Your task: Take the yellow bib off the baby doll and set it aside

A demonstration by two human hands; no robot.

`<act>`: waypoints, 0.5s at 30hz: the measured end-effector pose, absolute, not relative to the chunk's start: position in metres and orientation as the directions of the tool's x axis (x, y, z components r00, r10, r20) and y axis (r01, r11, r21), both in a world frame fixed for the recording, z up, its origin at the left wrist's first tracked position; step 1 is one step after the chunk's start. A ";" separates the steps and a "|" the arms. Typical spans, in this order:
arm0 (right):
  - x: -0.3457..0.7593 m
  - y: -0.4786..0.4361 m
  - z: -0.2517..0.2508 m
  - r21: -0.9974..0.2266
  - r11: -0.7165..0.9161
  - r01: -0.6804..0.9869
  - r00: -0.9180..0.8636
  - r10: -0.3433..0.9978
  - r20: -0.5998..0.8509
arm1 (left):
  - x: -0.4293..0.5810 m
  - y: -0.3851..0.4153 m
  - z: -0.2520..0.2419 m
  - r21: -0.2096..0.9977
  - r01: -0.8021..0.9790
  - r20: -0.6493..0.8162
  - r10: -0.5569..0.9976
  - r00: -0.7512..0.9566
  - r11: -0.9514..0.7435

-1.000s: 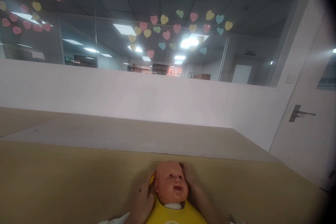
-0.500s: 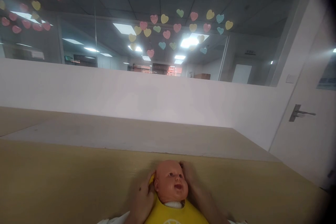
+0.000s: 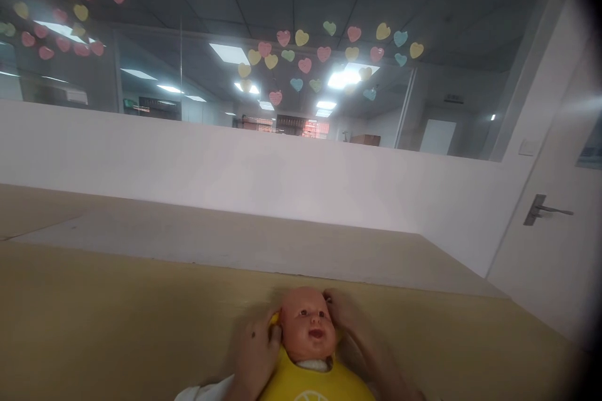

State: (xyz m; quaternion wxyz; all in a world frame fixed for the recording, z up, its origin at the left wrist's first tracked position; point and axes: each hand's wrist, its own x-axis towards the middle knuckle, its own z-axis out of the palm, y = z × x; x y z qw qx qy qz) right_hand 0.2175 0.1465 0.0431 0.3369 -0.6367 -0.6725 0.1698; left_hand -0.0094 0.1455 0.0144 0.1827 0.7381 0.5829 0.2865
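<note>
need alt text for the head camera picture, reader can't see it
A doll in a yellow bib is at a tan table, with a person's left hand and right hand at either side of its head. Beyond, heart-shaped stickers dot a window above a white wall.

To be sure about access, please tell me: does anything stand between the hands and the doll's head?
No separate object visibly does. The left hand and right hand flank the doll's head closely; only a yellow strip shows between it and the left hand.

Yellow bib (image 3: 315, 381) (white spoked outline (image 3: 310, 396)), peach-pink doll (image 3: 306, 329), tan table (image 3: 141, 319), pink, yellow, green and blue hearts (image 3: 323, 54)
</note>
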 end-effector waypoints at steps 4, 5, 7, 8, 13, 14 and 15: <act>0.219 0.142 0.067 -0.594 0.002 0.805 0.127 0.976 0.176 | -0.010 0.147 0.014 0.580 0.777 0.179 0.969 0.170 -0.244; 0.219 0.141 0.071 -0.580 -0.006 0.815 0.129 0.977 0.170 | -0.010 0.148 0.014 0.580 0.778 0.174 0.970 0.169 -0.240; 0.217 0.138 0.077 -0.568 -0.019 0.823 0.126 0.981 0.150 | -0.011 0.149 0.013 0.578 0.781 0.170 0.971 0.171 -0.238; 0.216 0.138 0.080 -0.570 -0.023 0.821 0.119 0.984 0.133 | -0.011 0.149 0.013 0.576 0.783 0.165 0.971 0.173 -0.238; 0.218 0.136 0.095 -0.599 -0.049 0.799 0.105 0.993 0.058 | -0.012 0.149 0.015 0.577 0.780 0.158 0.970 0.187 -0.244; 0.219 0.134 0.099 -0.605 -0.058 0.794 0.112 0.992 0.052 | -0.012 0.149 0.015 0.583 0.772 0.163 0.967 0.194 -0.253; 0.221 0.132 0.103 -0.610 -0.066 0.790 0.119 0.992 0.046 | -0.013 0.149 0.016 0.591 0.763 0.166 0.965 0.202 -0.261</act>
